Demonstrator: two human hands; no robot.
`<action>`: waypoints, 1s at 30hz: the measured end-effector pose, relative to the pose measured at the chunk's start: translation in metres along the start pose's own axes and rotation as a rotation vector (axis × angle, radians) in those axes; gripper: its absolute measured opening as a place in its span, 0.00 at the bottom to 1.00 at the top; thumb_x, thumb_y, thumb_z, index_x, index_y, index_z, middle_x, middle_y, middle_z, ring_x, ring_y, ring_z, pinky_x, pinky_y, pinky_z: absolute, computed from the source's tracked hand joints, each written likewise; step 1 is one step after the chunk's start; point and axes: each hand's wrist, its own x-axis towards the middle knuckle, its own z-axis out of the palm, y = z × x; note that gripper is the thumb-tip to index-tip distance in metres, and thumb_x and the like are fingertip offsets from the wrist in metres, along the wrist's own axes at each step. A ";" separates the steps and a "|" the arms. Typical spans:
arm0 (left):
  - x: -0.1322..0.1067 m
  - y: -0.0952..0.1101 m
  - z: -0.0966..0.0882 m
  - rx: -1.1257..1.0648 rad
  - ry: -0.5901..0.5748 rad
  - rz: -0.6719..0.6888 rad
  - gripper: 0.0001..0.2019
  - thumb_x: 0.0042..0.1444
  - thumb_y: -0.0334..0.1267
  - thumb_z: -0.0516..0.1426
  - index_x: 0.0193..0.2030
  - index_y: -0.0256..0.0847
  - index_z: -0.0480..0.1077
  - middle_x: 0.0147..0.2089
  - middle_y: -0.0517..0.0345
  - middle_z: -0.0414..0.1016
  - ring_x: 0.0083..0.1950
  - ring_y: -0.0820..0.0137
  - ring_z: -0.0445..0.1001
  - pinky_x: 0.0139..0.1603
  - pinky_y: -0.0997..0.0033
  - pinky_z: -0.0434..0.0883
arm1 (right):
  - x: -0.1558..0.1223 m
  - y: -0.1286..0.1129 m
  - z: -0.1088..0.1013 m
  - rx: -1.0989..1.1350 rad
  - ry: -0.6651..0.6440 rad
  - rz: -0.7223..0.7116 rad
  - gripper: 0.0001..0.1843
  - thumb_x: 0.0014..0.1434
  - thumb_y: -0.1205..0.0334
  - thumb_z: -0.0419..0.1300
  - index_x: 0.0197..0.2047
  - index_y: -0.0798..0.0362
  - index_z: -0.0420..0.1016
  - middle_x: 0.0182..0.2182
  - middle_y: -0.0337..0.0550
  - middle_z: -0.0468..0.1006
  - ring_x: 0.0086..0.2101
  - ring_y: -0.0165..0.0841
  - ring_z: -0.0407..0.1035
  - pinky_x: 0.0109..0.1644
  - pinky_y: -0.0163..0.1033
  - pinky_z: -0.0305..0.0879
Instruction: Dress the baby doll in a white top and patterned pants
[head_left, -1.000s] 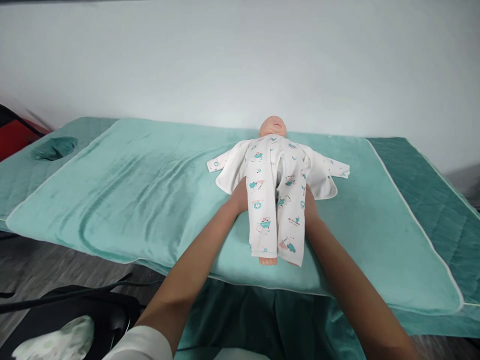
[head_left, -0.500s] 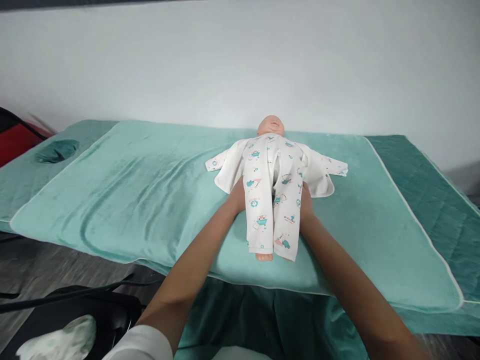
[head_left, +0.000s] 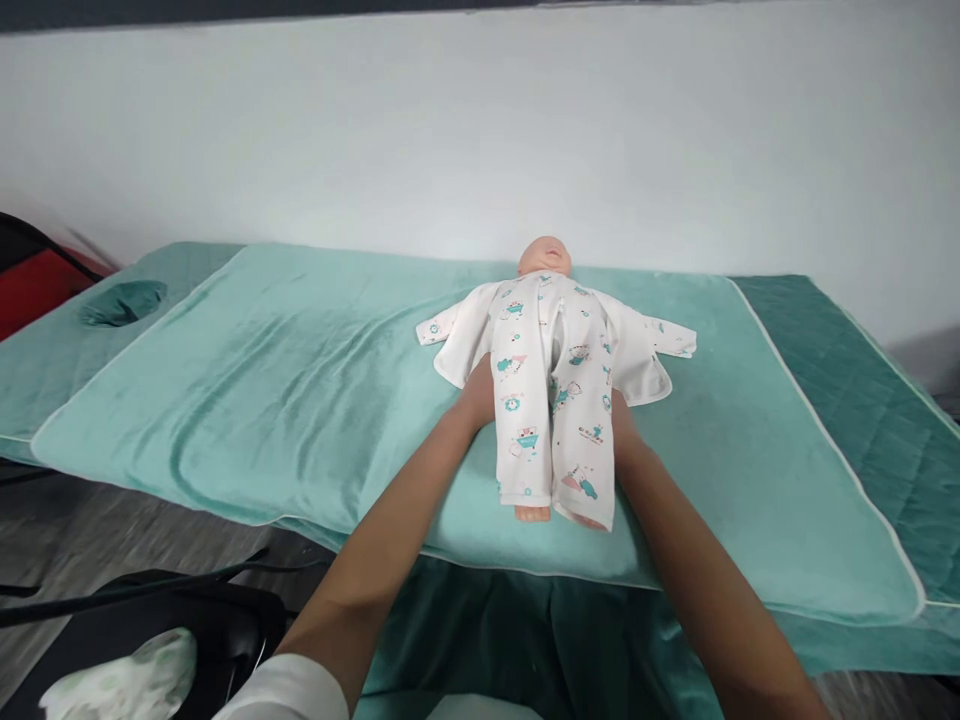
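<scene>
Well, the left grip (head_left: 480, 392) and right grip (head_left: 622, 428) flanked the doll's (head_left: 545, 258) pants (head_left: 521, 405); clenched or loose, I couldn't tell.

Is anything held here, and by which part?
Cannot be told for certain: the left hand and right hand disappear beneath the outer leg edges of the white, teal-printed cloth trousers, fingers hidden.

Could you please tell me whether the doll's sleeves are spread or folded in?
Spread: the sleeves stretch outward on either side of the doll, over the green mat.
</scene>
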 end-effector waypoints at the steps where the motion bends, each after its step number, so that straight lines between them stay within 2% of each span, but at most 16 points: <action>1: 0.001 0.000 0.000 0.007 0.003 0.001 0.18 0.59 0.43 0.58 0.55 0.44 0.73 0.56 0.51 0.79 0.63 0.50 0.72 0.63 0.50 0.74 | 0.001 -0.001 -0.001 0.007 -0.001 0.016 0.10 0.61 0.58 0.55 0.38 0.47 0.77 0.33 0.46 0.81 0.36 0.47 0.77 0.39 0.50 0.75; 4: 0.002 -0.006 0.002 0.041 0.004 0.005 0.19 0.61 0.44 0.57 0.57 0.44 0.72 0.58 0.50 0.78 0.63 0.51 0.72 0.61 0.50 0.74 | 0.002 -0.002 -0.001 0.012 -0.009 0.052 0.10 0.59 0.58 0.55 0.35 0.48 0.77 0.31 0.46 0.81 0.35 0.47 0.76 0.39 0.51 0.74; 7: -0.002 -0.015 0.005 0.089 0.013 0.007 0.18 0.62 0.43 0.55 0.57 0.41 0.72 0.57 0.46 0.77 0.58 0.53 0.74 0.56 0.51 0.75 | 0.003 -0.002 -0.002 0.003 -0.024 0.051 0.10 0.57 0.56 0.56 0.36 0.48 0.77 0.31 0.47 0.81 0.36 0.48 0.76 0.40 0.52 0.73; 11: -0.026 -0.024 0.002 0.215 0.013 0.101 0.12 0.64 0.41 0.53 0.42 0.39 0.76 0.44 0.44 0.78 0.48 0.56 0.73 0.47 0.54 0.72 | 0.003 -0.002 -0.003 0.012 -0.031 0.047 0.10 0.57 0.56 0.56 0.37 0.49 0.77 0.32 0.48 0.81 0.34 0.47 0.76 0.38 0.51 0.74; 13: -0.041 -0.026 -0.001 0.292 0.010 0.178 0.12 0.64 0.37 0.53 0.34 0.40 0.76 0.40 0.46 0.76 0.45 0.58 0.71 0.44 0.56 0.69 | 0.000 -0.003 -0.004 0.017 -0.018 0.052 0.11 0.58 0.56 0.56 0.40 0.48 0.77 0.34 0.47 0.82 0.35 0.47 0.77 0.37 0.51 0.74; 16: -0.056 -0.027 -0.007 0.346 -0.004 0.234 0.12 0.62 0.30 0.53 0.31 0.41 0.76 0.37 0.48 0.73 0.43 0.61 0.68 0.42 0.58 0.67 | -0.010 -0.006 -0.006 0.010 0.009 0.048 0.16 0.59 0.55 0.56 0.47 0.49 0.76 0.39 0.48 0.83 0.39 0.48 0.77 0.39 0.52 0.75; 19: -0.062 -0.026 -0.010 0.346 -0.030 0.236 0.12 0.58 0.27 0.53 0.30 0.42 0.76 0.36 0.49 0.72 0.42 0.61 0.66 0.42 0.58 0.66 | -0.023 -0.010 -0.011 -0.018 0.026 -0.013 0.16 0.60 0.56 0.57 0.49 0.51 0.77 0.42 0.52 0.82 0.43 0.48 0.77 0.43 0.52 0.75; 24: -0.066 -0.022 -0.013 0.331 -0.032 0.226 0.10 0.56 0.28 0.53 0.28 0.42 0.74 0.35 0.50 0.71 0.40 0.61 0.66 0.40 0.58 0.65 | -0.037 -0.016 -0.020 -0.093 -0.037 -0.098 0.09 0.62 0.64 0.56 0.36 0.51 0.78 0.36 0.51 0.80 0.39 0.43 0.74 0.40 0.46 0.73; 28: -0.070 -0.018 -0.017 0.267 0.013 0.213 0.09 0.54 0.28 0.52 0.27 0.42 0.71 0.35 0.51 0.71 0.39 0.62 0.65 0.40 0.59 0.65 | -0.037 -0.024 -0.027 0.033 -0.022 -0.104 0.09 0.63 0.66 0.55 0.37 0.51 0.77 0.37 0.49 0.80 0.39 0.42 0.74 0.41 0.45 0.71; 30: -0.070 -0.019 -0.018 0.207 0.031 0.186 0.09 0.55 0.29 0.51 0.27 0.42 0.70 0.35 0.52 0.71 0.39 0.63 0.66 0.41 0.59 0.66 | -0.035 -0.026 -0.033 0.142 -0.020 -0.043 0.11 0.66 0.64 0.53 0.40 0.50 0.77 0.37 0.46 0.80 0.38 0.39 0.74 0.40 0.44 0.71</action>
